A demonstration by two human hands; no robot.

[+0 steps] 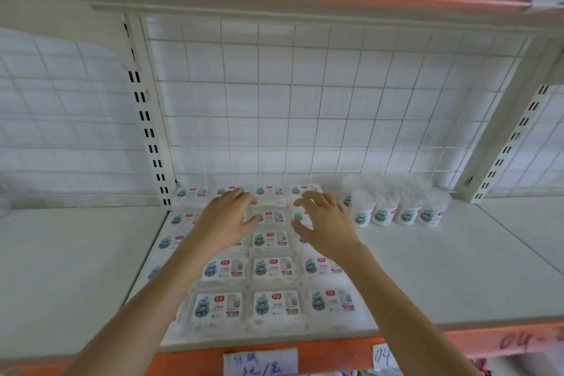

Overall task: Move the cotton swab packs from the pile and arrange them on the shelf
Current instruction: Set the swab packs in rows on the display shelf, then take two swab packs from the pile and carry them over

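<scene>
**Two bare arms reaching forward, hands held side by side**

Both forearms stretch away from the viewer and converge. The left hand (227, 220) is palm down, fingers loosely curved, thumb pointing inward. The right hand (325, 221) mirrors it, fingers spread and slightly bent. The hands are near each other, not touching.

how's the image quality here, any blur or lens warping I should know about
Head view: wide-angle bending bows the shelf edges and uprights; soft motion blur overall, worst at the top; flat, even light, no glare; near cotton swab packs readable, far tubs hazy.
</scene>
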